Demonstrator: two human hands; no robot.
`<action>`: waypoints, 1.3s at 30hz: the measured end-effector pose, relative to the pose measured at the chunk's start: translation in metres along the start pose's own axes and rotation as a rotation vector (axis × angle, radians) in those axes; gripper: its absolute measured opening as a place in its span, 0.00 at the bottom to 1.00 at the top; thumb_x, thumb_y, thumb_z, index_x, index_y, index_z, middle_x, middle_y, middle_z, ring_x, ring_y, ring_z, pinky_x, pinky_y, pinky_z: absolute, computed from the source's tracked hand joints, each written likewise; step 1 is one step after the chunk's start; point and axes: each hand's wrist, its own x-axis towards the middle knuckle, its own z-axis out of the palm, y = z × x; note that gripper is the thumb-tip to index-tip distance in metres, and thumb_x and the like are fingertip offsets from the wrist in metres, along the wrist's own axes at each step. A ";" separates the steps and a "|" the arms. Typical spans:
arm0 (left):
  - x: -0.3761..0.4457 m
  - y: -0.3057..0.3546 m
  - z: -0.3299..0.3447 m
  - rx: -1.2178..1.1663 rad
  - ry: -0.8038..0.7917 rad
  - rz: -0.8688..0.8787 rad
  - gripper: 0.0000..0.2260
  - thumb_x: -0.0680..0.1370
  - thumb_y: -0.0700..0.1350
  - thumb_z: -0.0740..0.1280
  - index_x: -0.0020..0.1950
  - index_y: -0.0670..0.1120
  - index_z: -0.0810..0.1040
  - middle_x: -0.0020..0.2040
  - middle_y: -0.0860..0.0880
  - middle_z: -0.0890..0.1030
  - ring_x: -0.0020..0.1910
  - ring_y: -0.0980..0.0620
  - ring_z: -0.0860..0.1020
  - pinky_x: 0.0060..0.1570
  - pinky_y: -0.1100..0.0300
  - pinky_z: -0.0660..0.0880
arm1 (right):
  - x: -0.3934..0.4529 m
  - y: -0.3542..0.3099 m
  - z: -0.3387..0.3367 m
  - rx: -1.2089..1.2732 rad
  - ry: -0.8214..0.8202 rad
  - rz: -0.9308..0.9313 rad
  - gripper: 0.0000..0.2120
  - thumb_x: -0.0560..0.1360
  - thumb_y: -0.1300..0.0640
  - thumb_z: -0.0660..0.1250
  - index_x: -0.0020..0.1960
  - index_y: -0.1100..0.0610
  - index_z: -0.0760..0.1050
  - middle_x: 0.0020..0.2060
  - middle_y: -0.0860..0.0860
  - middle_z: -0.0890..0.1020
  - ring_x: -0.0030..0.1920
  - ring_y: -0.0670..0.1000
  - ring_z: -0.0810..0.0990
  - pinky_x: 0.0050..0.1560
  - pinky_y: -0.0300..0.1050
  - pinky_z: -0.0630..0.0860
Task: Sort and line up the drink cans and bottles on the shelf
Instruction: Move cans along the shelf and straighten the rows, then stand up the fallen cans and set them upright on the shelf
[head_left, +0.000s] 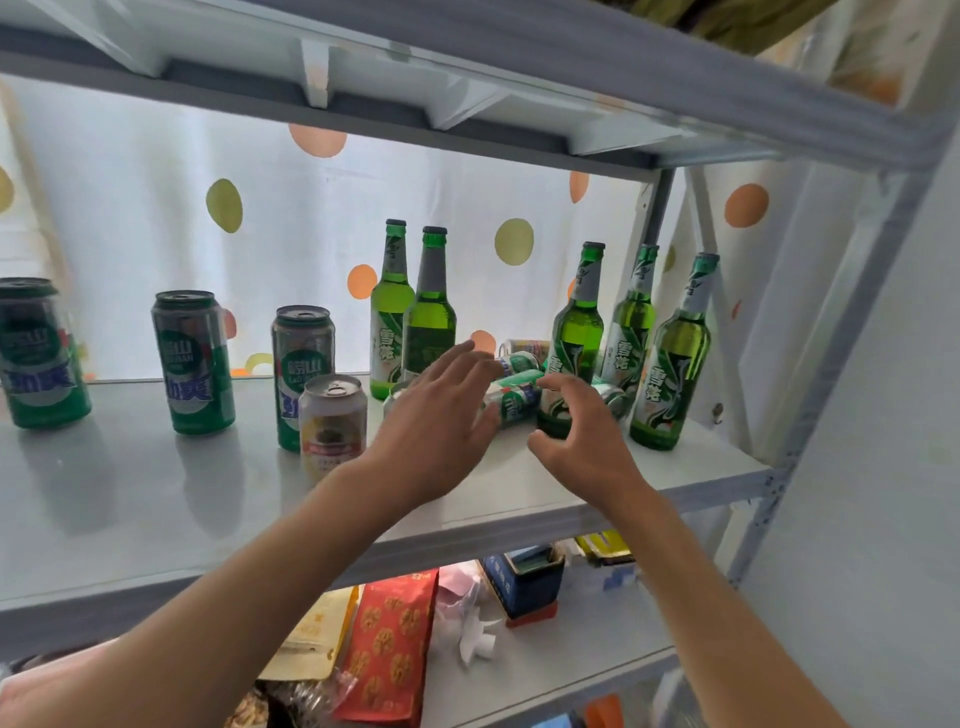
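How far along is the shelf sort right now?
Partly done. Three green cans stand upright in a row on the left, with a white can in front; five green bottles stand but unevenly. Both hands, left hand and right hand, reach open toward the tipped cans, holding nothing. Those cans and the bottle line remain.

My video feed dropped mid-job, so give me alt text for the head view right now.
Both hands, left hand and right hand, reach open-fingered toward cans lying on their sides among five upright green bottles on a white shelf. Three tall green cans and one shorter pale can stand upright to the left.
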 end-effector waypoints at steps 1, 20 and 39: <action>0.003 0.004 0.008 0.003 -0.005 -0.008 0.16 0.82 0.48 0.58 0.69 0.48 0.69 0.71 0.50 0.70 0.74 0.52 0.61 0.64 0.50 0.68 | -0.002 0.008 -0.003 -0.062 0.027 -0.031 0.25 0.70 0.57 0.71 0.66 0.52 0.72 0.62 0.45 0.73 0.64 0.43 0.69 0.66 0.37 0.65; 0.070 0.002 0.128 0.433 -0.281 -0.366 0.28 0.77 0.52 0.66 0.71 0.40 0.63 0.68 0.41 0.70 0.67 0.43 0.68 0.60 0.53 0.71 | 0.008 0.107 -0.020 -0.318 0.041 -0.148 0.20 0.73 0.60 0.68 0.65 0.60 0.74 0.62 0.54 0.77 0.65 0.54 0.72 0.69 0.45 0.65; 0.082 0.028 0.108 0.609 -0.297 -0.488 0.16 0.68 0.49 0.75 0.51 0.44 0.77 0.42 0.47 0.76 0.43 0.47 0.75 0.38 0.57 0.71 | -0.002 0.132 -0.020 -0.213 0.020 -0.166 0.22 0.72 0.57 0.64 0.66 0.60 0.72 0.62 0.56 0.77 0.66 0.56 0.72 0.70 0.50 0.67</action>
